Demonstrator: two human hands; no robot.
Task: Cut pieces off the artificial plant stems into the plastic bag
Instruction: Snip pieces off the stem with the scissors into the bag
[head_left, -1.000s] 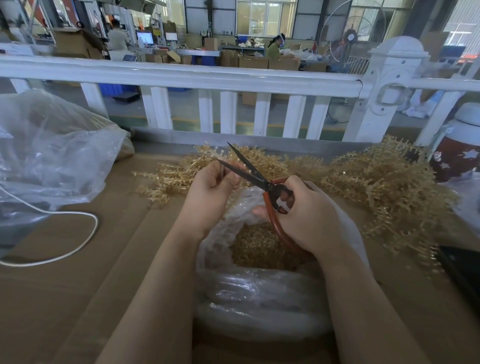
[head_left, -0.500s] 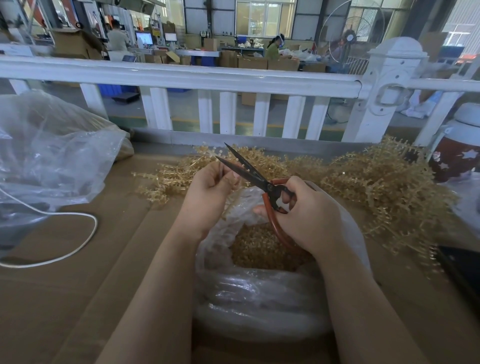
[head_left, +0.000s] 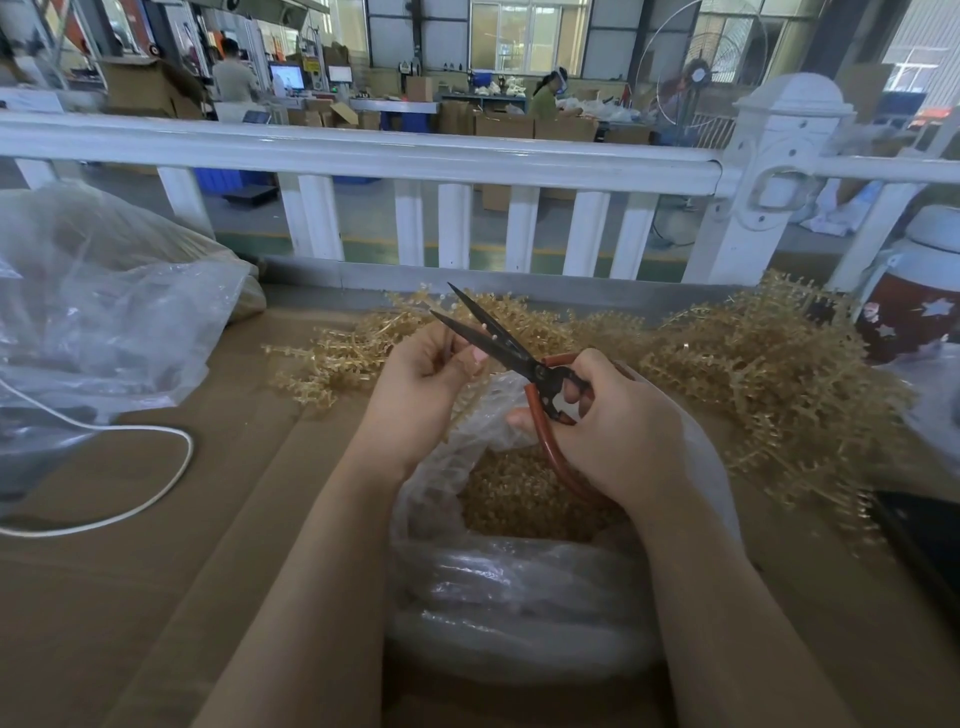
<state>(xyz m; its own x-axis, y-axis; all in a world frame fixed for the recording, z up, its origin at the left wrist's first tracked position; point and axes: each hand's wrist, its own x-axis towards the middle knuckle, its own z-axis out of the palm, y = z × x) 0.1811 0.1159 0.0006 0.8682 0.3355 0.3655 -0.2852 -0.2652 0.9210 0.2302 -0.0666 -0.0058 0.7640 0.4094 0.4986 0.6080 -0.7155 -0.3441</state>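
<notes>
The cutting step is in hand. Your left hand (head_left: 423, 379) pinches a stem (head_left: 462, 400) over the open plastic bag (head_left: 519, 587) on the bench (head_left: 130, 597); your right hand (head_left: 618, 431) grips the scissors (head_left: 498, 338), blades parted around the stem. Next, close the blades so the piece drops into the bag.

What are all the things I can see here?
scissors: one, black blades, red handles, open, over the bag
bag: one, clear, in the middle, cut pieces inside
stems: a heap, gold, behind the bag and to the right
big bag: one, clear, far left
cable: one, white, left
jar: one, brown and white, far right
fence: one, white, behind the table
left hand: holds a stem
right hand: grips the scissors
</notes>
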